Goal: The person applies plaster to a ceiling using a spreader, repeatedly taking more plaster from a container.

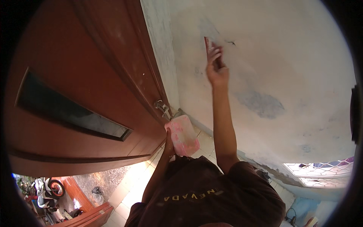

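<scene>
My right hand [217, 70] is raised to the pale wall, its fingers closed around a reddish, flat-edged putty scraper [207, 46]. The hand is slightly blurred, and the scraper's edge is at or close to the wall surface; I cannot tell if they touch. Low in front of my body, my left hand [169, 142] grips the side of a pink plastic tub [196, 144]. Whitish paste coats its inside. Around the scraper, the wall [261, 56] shows a small dark crack [230, 42] and grey patches [262, 105].
A brown wooden door [90, 49] with a metal handle [162, 108] and a narrow glass pane [68, 108] stands at the left, close to the tub. A motorcycle [47, 191] is outside at lower left. At lower right is a window with a white grille [321, 170].
</scene>
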`<act>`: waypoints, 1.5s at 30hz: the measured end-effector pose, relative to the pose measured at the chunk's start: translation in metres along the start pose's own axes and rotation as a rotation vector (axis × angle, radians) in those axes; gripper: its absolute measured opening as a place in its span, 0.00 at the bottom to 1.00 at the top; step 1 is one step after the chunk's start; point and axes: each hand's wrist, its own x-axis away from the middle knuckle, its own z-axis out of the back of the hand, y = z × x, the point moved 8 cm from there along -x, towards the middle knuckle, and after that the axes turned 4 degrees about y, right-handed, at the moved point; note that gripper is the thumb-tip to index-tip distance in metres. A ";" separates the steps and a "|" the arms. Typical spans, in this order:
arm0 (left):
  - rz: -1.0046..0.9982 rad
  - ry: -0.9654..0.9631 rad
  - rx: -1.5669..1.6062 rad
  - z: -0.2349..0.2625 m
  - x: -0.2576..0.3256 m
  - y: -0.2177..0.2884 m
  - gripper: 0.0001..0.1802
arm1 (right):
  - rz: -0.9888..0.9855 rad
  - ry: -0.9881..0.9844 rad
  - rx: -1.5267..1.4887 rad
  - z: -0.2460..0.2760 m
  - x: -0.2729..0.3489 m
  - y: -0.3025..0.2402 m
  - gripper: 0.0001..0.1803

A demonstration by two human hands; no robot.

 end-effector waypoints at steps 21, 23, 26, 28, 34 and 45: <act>0.270 -0.262 -0.227 0.038 -0.092 0.003 0.52 | 0.235 -0.164 -0.123 -0.070 0.062 -0.022 0.19; 0.267 -0.243 -0.258 0.029 -0.082 0.010 0.51 | 0.428 -0.302 -0.010 -0.092 0.110 -0.013 0.19; 0.242 -0.230 -0.285 0.028 -0.077 0.019 0.51 | 0.649 -0.332 0.211 -0.075 0.130 -0.009 0.19; 0.231 -0.226 -0.297 0.031 -0.075 0.023 0.50 | 0.378 -0.284 0.216 -0.034 0.089 0.012 0.20; 0.317 -0.238 -0.260 0.020 -0.070 0.023 0.51 | 0.274 -0.059 0.095 0.004 0.000 -0.030 0.20; 0.260 -0.321 -0.296 0.042 -0.090 0.021 0.49 | 0.616 -0.133 0.504 -0.014 0.076 -0.008 0.22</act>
